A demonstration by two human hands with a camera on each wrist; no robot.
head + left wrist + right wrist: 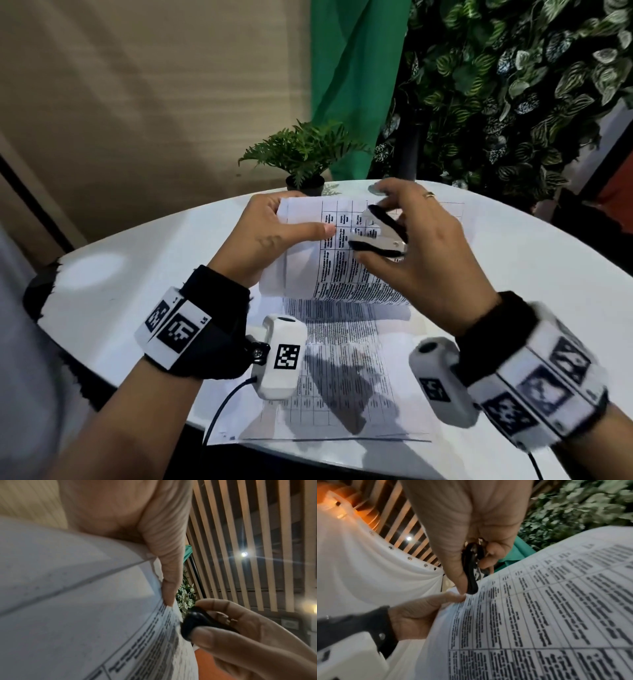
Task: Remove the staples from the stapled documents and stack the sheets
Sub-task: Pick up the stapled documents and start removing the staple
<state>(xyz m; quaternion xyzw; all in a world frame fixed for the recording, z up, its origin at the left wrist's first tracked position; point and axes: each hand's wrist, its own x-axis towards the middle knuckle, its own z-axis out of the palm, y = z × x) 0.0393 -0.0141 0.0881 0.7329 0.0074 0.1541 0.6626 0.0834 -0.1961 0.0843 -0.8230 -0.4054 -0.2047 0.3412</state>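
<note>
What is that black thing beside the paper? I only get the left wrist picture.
Observer: A staple remover with metal jaws, open. The right hand pinches it over the document.
Operator: Is there more paper?
Observer: Yes. Printed sheets lie flat on the white table, below the document that the left hand holds up.
Operator: Anything else on the table?
Observer: A small potted plant stands at the far edge.
</note>
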